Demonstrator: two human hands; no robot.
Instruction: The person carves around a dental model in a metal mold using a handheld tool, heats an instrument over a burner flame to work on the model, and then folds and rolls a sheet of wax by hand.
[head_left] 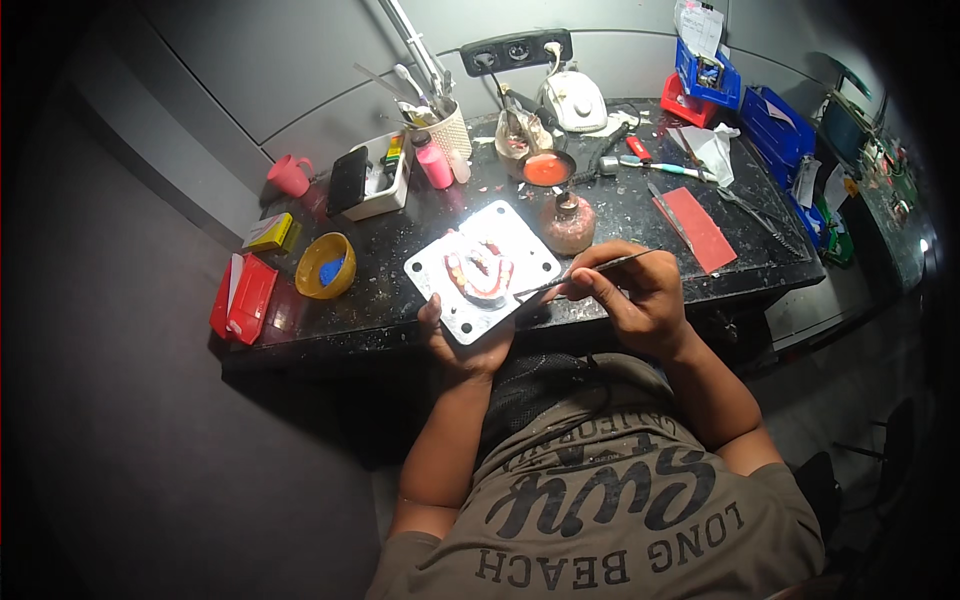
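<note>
1. Two hands, apart from each other: the left hand (468,345) grips the near edge of a white plate (430,262); the right hand (635,295) is closed on a thin dark tool (620,263).
2. The plate is held tilted over the near edge of the table (385,285), with four dark holes, one per corner. On it sits one arch-shaped dental model (481,272) with reddish material and teeth. The tool's tip is close beside the model; whether it touches, I cannot tell.
3. One amber bowl (318,291) contains blue material (331,270).
4. One white tray (380,207) holds a black object (349,182) and yellow-green items; its other contents are unclear.
5. One perforated cream cup (452,138) is crowded with upright tools.
6. One round dark dish (571,173) holds orange-red material.
7. One blue bin (715,92), with metallic pieces inside, stands above one red bin (688,106).
8. One pink bottle (433,163) stands by the cup; one pink mug (288,176) is at the far left, contents hidden.
9. One rounded glass jar (568,228) with a narrow neck stands just behind the plate's right corner, near the right hand.
10. Right of it lies one red sheet (700,232), a slim knife (669,215) along its left side. Beyond are one toothbrush (668,168) and crumpled white tissue (712,152).
</note>
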